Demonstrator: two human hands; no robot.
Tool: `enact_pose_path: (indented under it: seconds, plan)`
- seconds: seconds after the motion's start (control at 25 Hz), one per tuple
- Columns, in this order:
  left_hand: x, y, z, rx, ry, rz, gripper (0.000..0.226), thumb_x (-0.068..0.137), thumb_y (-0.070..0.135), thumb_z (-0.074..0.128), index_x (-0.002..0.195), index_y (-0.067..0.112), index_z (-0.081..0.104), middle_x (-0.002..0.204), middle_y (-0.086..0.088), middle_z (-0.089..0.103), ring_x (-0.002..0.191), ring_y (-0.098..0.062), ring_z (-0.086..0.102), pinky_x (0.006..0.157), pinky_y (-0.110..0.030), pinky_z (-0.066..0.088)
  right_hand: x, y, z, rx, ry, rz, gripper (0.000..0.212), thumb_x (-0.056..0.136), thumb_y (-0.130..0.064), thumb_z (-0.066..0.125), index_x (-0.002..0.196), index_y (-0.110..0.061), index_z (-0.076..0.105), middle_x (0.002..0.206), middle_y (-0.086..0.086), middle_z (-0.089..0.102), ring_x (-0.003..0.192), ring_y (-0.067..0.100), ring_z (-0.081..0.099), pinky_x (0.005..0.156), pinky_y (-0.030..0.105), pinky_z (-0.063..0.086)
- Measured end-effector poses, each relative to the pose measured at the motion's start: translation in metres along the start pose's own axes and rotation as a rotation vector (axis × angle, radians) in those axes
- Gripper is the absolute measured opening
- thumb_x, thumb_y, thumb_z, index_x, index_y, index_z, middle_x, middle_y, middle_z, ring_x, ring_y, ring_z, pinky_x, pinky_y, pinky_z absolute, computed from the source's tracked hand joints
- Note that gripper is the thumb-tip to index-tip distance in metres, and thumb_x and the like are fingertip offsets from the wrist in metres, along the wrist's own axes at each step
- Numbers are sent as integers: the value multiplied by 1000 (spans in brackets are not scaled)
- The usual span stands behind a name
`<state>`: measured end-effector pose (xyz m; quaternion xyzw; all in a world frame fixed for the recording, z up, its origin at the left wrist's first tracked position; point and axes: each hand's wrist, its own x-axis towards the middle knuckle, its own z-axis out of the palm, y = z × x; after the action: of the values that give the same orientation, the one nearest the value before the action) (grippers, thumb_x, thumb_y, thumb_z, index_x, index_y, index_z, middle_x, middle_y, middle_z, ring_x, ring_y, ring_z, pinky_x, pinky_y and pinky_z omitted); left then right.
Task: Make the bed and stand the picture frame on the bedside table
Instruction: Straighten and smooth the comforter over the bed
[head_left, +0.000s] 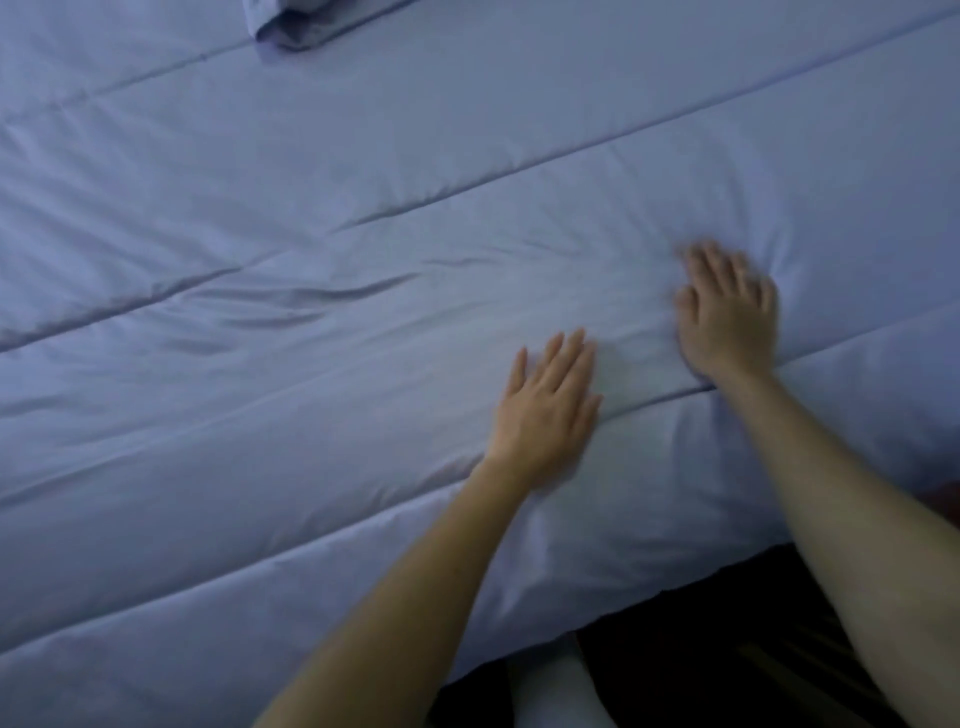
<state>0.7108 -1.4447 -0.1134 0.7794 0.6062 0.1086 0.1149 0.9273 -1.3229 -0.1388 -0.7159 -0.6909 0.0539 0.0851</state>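
A pale blue quilted duvet (311, 218) covers the bed and fills almost the whole view, with long stitched seams running across it and a few soft creases left of centre. My left hand (545, 410) lies flat on the duvet near the bed's near edge, fingers straight and together. My right hand (727, 306) presses on the duvet a little farther in and to the right, fingers spread; it is blurred. Neither hand holds anything. The picture frame and the bedside table are out of view.
A folded piece of the same blue fabric (306, 26) lies at the top edge, left of centre. The near edge of the bed (649, 603) runs diagonally at the lower right, with dark floor (701, 675) below it.
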Motion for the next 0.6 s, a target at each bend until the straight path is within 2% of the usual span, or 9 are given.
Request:
enact_pose_path:
  seconds: [0.04, 0.12, 0.2, 0.24, 0.28, 0.4, 0.44, 0.52, 0.6]
  plan:
    - [-15, -7, 2, 23, -42, -31, 56, 93, 39, 35, 143, 12, 41, 151, -5, 39, 140, -23, 36, 115, -51, 25, -6, 19, -5, 14, 16, 107, 52, 94, -35, 30, 144, -23, 34, 154, 1, 33, 141, 27, 30, 110, 52, 21]
    - [-59, -41, -3, 115, -70, -159, 61, 93, 45, 35, 147, 15, 34, 154, -2, 33, 143, -21, 31, 116, -45, 20, -20, 34, -18, 97, 54, 520, 54, 95, -31, 32, 147, -18, 28, 157, 5, 26, 144, 28, 21, 111, 59, 14]
    - [-108, -85, -18, 182, -88, -311, 67, 93, 52, 29, 148, 15, 31, 155, -3, 30, 143, -22, 29, 115, -43, 19, -41, 4, -26, 233, 64, 864, 58, 96, -33, 31, 149, -11, 21, 158, 10, 21, 146, 31, 16, 110, 65, 10]
    - [-132, -105, -27, 195, -108, -398, 71, 92, 58, 23, 148, 15, 29, 156, -4, 29, 144, -24, 28, 115, -43, 19, -60, -26, -25, 277, 64, 800, 60, 95, -35, 31, 149, -8, 22, 157, 12, 23, 145, 32, 19, 109, 65, 11]
    - [-157, -124, -35, 204, -137, -498, 76, 90, 63, 16, 149, 16, 27, 156, -6, 28, 144, -26, 26, 114, -44, 19, -84, -60, -18, 308, 84, 590, 62, 94, -37, 32, 148, -7, 26, 155, 14, 27, 144, 33, 23, 109, 64, 13]
    - [-214, -159, -56, 228, -266, -719, 83, 84, 72, 4, 151, 24, 17, 159, -7, 19, 146, -30, 18, 113, -52, 16, -182, -152, 5, 284, -64, -335, 60, 90, -42, 40, 144, -17, 36, 152, 5, 36, 142, 24, 28, 111, 58, 14]
    - [-223, -160, -59, 220, -292, -781, 82, 83, 73, 7, 151, 27, 13, 160, -6, 13, 147, -31, 13, 113, -55, 14, -207, -162, 9, 203, -131, -547, 58, 89, -45, 42, 143, -23, 38, 152, 0, 37, 141, 21, 30, 110, 58, 17]
    - [-225, -151, -61, 162, -315, -940, 79, 86, 69, 16, 152, 28, 3, 161, -6, -2, 148, -31, 1, 114, -57, 11, -227, -144, 12, 73, -202, -697, 55, 89, -46, 43, 141, -30, 41, 151, -4, 39, 137, 19, 39, 108, 54, 22]
    - [-212, -128, -65, 89, -337, -1107, 83, 89, 65, 24, 152, 19, -4, 160, -12, -11, 147, -37, -6, 116, -55, 10, -224, -102, 8, 20, -173, -536, 53, 88, -45, 42, 139, -32, 43, 150, -5, 40, 133, 20, 46, 107, 50, 24]
